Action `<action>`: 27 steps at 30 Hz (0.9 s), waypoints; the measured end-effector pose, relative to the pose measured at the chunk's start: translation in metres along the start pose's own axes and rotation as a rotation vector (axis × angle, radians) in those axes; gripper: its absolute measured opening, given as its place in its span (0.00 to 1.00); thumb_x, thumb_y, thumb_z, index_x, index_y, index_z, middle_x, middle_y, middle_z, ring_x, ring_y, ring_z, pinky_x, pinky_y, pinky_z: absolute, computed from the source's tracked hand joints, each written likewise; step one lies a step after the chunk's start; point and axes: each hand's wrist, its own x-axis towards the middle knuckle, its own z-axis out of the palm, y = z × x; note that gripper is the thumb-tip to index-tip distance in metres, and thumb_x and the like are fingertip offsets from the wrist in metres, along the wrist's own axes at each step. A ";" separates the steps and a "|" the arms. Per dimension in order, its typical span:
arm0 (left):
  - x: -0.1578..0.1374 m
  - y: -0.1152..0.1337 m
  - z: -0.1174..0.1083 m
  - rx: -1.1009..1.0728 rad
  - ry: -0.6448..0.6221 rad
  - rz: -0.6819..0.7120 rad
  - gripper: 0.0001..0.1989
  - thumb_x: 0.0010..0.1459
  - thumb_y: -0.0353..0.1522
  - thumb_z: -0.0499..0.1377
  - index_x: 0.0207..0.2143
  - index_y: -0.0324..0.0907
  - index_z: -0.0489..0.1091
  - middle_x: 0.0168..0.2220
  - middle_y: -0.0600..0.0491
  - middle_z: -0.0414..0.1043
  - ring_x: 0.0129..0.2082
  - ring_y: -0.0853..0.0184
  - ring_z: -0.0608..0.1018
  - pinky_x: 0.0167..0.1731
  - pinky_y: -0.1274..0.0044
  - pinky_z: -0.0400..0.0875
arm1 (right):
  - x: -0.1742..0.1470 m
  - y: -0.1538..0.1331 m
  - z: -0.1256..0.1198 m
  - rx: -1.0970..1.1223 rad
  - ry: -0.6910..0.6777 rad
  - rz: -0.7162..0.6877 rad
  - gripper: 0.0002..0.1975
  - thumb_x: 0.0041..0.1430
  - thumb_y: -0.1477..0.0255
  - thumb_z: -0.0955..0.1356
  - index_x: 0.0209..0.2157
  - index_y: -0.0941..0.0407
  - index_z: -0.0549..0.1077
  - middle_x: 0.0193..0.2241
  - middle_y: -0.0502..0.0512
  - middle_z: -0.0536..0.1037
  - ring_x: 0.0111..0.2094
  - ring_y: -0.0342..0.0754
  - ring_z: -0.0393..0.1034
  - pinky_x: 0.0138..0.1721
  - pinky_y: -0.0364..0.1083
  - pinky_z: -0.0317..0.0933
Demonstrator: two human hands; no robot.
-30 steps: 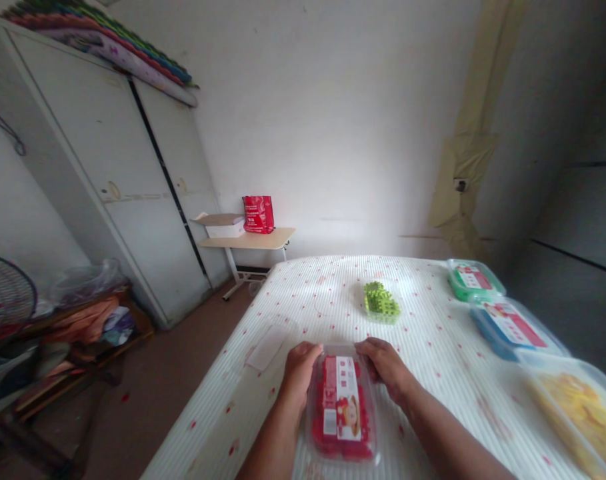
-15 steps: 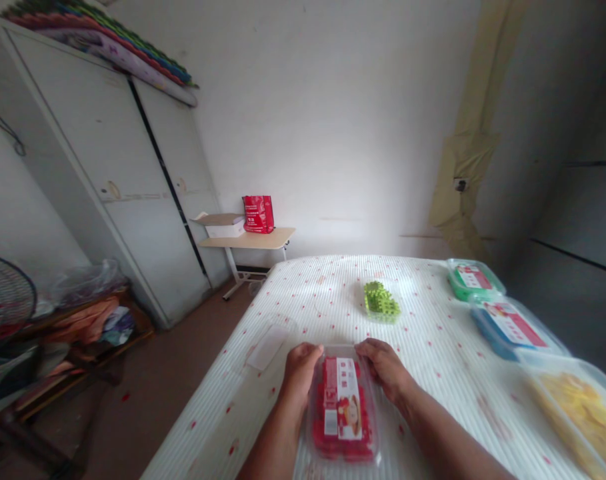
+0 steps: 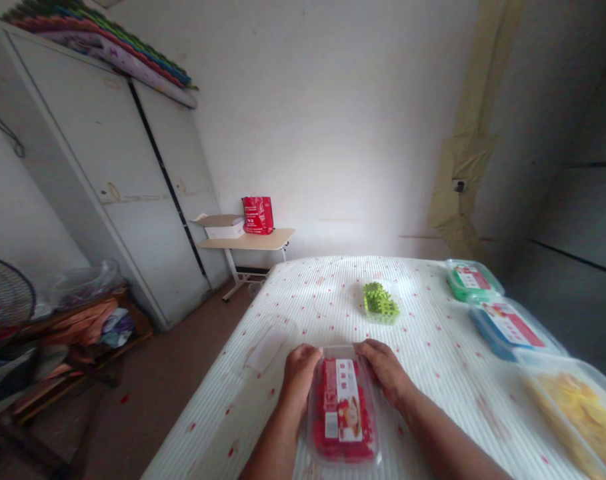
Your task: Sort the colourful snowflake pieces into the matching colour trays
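Note:
A clear plastic container (image 3: 343, 407) filled with red pieces lies at the near edge of the cloth-covered table, a printed label on its lid. My left hand (image 3: 303, 370) grips its far left corner, thumb along the rim. On the far right corner, my right hand (image 3: 381, 367) is closed in the same way. Beyond them sits a clear tray of bright green interlocking pieces (image 3: 380, 301), with no lid on it. A transparent lid with a white label (image 3: 267, 348) lies flat to the left of my left hand.
Along the right edge stand a green container (image 3: 473, 280), a blue container (image 3: 517, 327) and a larger container of yellow pieces (image 3: 577, 407). A small side table (image 3: 277, 238) behind holds a red bag (image 3: 257, 215) and a white box (image 3: 225, 228). A fan (image 3: 5, 297) is at far left.

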 end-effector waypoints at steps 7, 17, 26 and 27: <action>-0.006 -0.003 -0.009 0.006 -0.066 0.000 0.18 0.43 0.40 0.62 0.18 0.42 0.56 0.15 0.62 0.58 0.16 0.75 0.63 0.20 0.82 0.58 | -0.035 -0.003 -0.018 -0.230 -0.161 -0.035 0.16 0.49 0.57 0.63 0.21 0.55 0.60 0.10 0.41 0.61 0.12 0.37 0.52 0.16 0.39 0.44; -0.023 0.003 -0.008 0.099 -0.145 -0.032 0.15 0.44 0.43 0.61 0.23 0.41 0.63 0.22 0.58 0.68 0.23 0.69 0.71 0.26 0.79 0.64 | -0.096 0.012 -0.025 -0.132 -0.236 0.161 0.11 0.42 0.67 0.68 0.24 0.56 0.62 0.16 0.43 0.65 0.17 0.36 0.58 0.18 0.37 0.49; -0.028 -0.003 -0.007 0.167 -0.194 -0.055 0.19 0.49 0.48 0.55 0.26 0.40 0.66 0.18 0.60 0.62 0.16 0.73 0.66 0.16 0.82 0.56 | -0.116 -0.009 -0.066 -0.036 -0.022 0.192 0.11 0.40 0.64 0.68 0.25 0.56 0.66 0.27 0.53 0.70 0.29 0.47 0.67 0.22 0.42 0.62; -0.027 -0.003 -0.007 0.157 -0.207 -0.049 0.19 0.49 0.48 0.56 0.26 0.40 0.66 0.19 0.60 0.62 0.16 0.74 0.66 0.16 0.83 0.56 | -0.117 -0.016 -0.075 -0.035 0.018 0.187 0.13 0.39 0.63 0.68 0.26 0.56 0.67 0.29 0.54 0.71 0.32 0.49 0.68 0.23 0.44 0.64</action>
